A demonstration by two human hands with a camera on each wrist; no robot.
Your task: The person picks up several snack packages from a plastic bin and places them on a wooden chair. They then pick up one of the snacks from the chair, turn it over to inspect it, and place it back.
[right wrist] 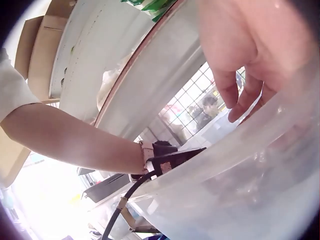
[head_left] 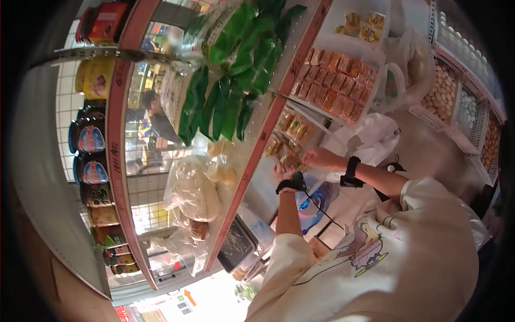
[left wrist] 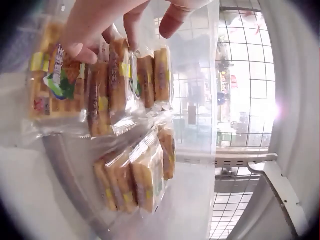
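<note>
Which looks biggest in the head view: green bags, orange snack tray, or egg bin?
1. Green bags, largest.
2. Orange snack tray.
3. Egg bin, smallest; it sits at the warped picture edge, so this is unsure.

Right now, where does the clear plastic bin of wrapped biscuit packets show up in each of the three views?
Head: the clear bin sits mid-frame on the shelf, both hands reaching into it.
Left wrist: the bin's wall fills the centre, biscuit packets under the left hand.
Right wrist: its rim runs across the lower right, beneath the right hand.
Shared landmark: the wire grid behind the shelf.
</note>
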